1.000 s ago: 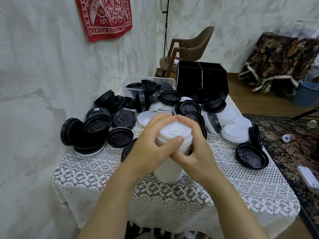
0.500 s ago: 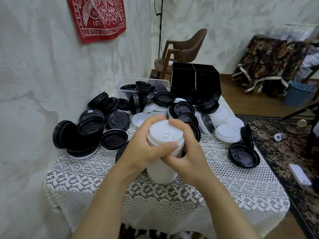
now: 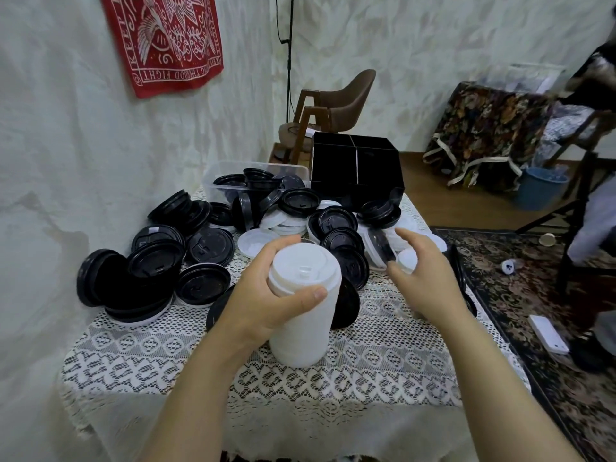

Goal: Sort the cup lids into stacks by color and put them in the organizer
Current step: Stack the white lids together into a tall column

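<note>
Since a moment ago the right hand has come off the white lid stack and now hangs released, fingers spread, just right of it.

Largest first: the lace-covered tabletop carries everything; the black organizer stands at its far edge, beside a clear plastic bin; loose black lids and white lids lie heaped between the organizer and the hands; the white lid stack stands upright near the front, its base on the cloth; the left hand is wrapped around its upper part, thumb across the front.
</note>
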